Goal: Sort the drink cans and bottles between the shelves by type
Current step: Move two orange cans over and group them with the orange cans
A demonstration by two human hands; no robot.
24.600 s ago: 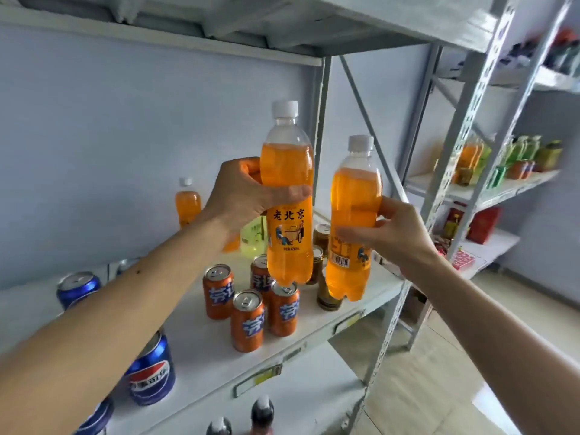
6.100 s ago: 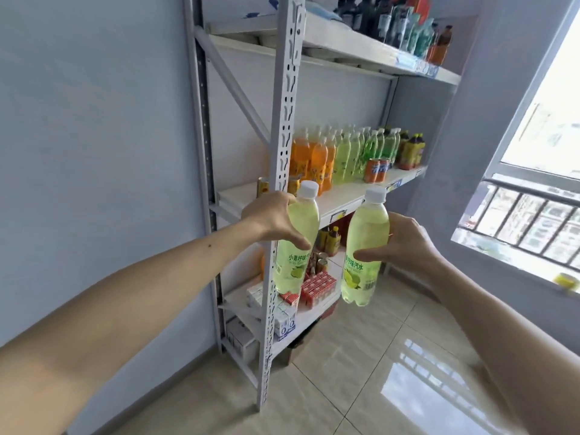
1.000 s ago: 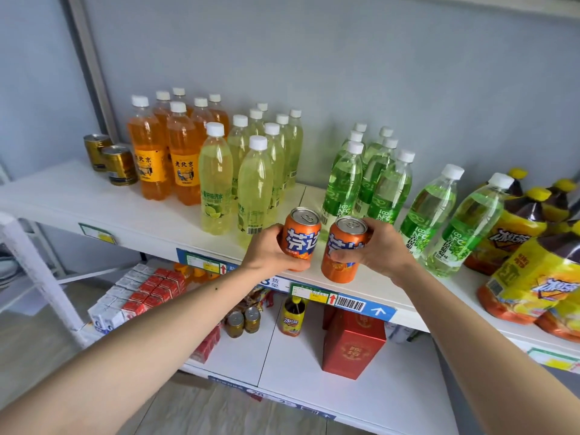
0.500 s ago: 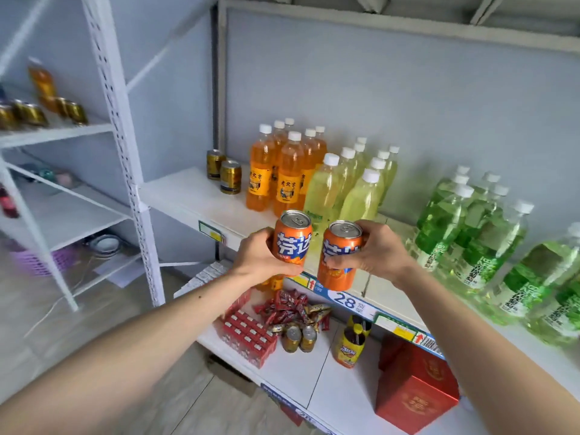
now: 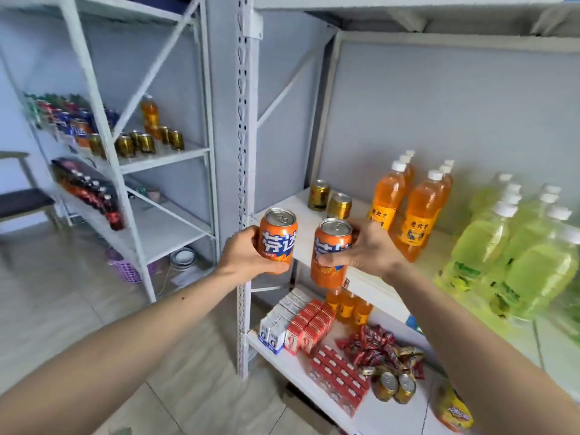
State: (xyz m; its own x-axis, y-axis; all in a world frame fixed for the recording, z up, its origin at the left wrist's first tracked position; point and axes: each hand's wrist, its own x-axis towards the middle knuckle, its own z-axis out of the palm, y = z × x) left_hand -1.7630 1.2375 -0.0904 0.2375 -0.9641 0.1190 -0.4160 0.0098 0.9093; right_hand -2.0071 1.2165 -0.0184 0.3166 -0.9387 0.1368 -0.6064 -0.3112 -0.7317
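White metal shelving stands against a pale grey wall over a tiled floor, and we hold both arms out in front of a perforated upright post [image 5: 243,171].

Our left hand [image 5: 248,254] is wrapped around an orange can [image 5: 277,235], fingers curled under its base, the can upright with its silver top showing. Our right hand [image 5: 368,251] grips a second orange can [image 5: 331,251], thumb across its front, this one tilted slightly and sitting a little lower than the first. The two cans are near each other but apart.

Just beyond the right hand, on the white shelf [image 5: 298,215], two gold cans [image 5: 328,199] stand side by side. Further right of that hand stands a cluster of orange bottles [image 5: 411,208] with white caps, and beyond them a group of yellow-green bottles [image 5: 514,246], blurred at the frame's edge.

Below both hands, the lower shelf carries small red and white cartons [image 5: 301,324], three small orange bottles [image 5: 348,306], a heap of red wrapped snacks [image 5: 376,343] and two cans lying on their sides [image 5: 395,386].

Well to the left of the left hand, a second rack [image 5: 103,120] holds more gold cans [image 5: 141,142], one orange bottle [image 5: 150,114], a blurred row of blue and red cans [image 5: 62,117] and dark bottles [image 5: 94,193] on the level below. A purple basket [image 5: 125,268] sits on the floor beneath it.
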